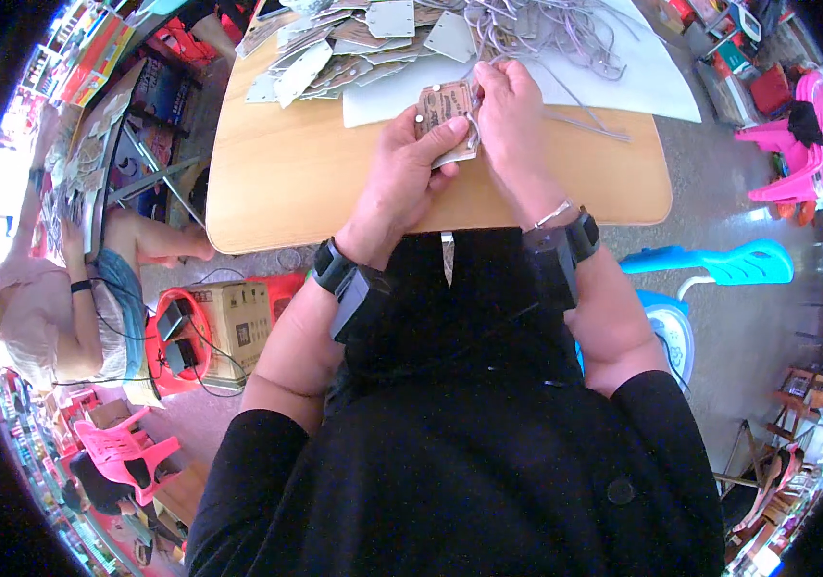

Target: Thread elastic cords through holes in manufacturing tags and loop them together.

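Brown card (445, 101) is probably going to be handling as light and fairly stiff, dry rather than slippery, creasing if bent hard; its flat faces near the lower left corner are offering the safest hold. It is hovering over the wooden surface (286, 183), with the left hand (400, 162) gripping it, thumb pressing its face. The right hand (511, 104) is resting closed by a grey cord (473, 133); its fingertips' exact grip is hiding. The card is showing dark print and pale round spots.
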Tool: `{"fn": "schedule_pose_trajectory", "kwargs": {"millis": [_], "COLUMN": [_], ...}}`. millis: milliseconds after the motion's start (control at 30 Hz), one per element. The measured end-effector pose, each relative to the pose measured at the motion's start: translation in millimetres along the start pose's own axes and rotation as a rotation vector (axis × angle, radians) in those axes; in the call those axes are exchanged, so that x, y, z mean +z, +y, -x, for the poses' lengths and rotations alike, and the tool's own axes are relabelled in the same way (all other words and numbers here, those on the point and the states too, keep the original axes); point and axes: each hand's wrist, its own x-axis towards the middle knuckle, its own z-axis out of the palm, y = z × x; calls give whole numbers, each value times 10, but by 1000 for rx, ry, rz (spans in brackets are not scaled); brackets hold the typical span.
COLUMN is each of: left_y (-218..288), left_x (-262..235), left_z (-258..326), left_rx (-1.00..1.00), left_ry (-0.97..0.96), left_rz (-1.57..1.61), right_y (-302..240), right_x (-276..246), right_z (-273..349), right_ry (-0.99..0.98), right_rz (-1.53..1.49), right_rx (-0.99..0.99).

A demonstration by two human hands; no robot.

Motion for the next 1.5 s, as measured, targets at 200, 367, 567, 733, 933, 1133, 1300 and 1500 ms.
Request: {"fn": "schedule_pose_trajectory", "kwargs": {"millis": [200, 367, 567, 733, 933, 1133, 1300, 1500], "left_y": [-20, -92, -74, -96, -99, -109, -127, -126], "left_x": [-2, -35, -174, -161, -154, -161, -138, -115], "left_z": [13, 92, 183, 195, 184, 183, 165, 166], "left_rx": [57, 141, 90, 84, 68, 64, 88, 125], "left_ry": [29, 50, -79, -148, -168, -157, -128, -53], "left_rz": [-116, 27, 285, 269, 228, 198, 208, 238], "right_y": [-129, -442, -633, -588, -565, -566, -603, -604], "right_x": [-38, -286, -584, -508, -487, -473, -481, -502], "right_z": [-1, 219, 521, 624, 637, 637, 698, 837], "right_ry": [-159, -201, -405, -526, -464, -465, -424, -416], "right_rz": [-338, -458, -241, -338, -485, -466, -438, 100], "right_rx": [196, 98, 365, 278, 253, 220, 292, -105]}}
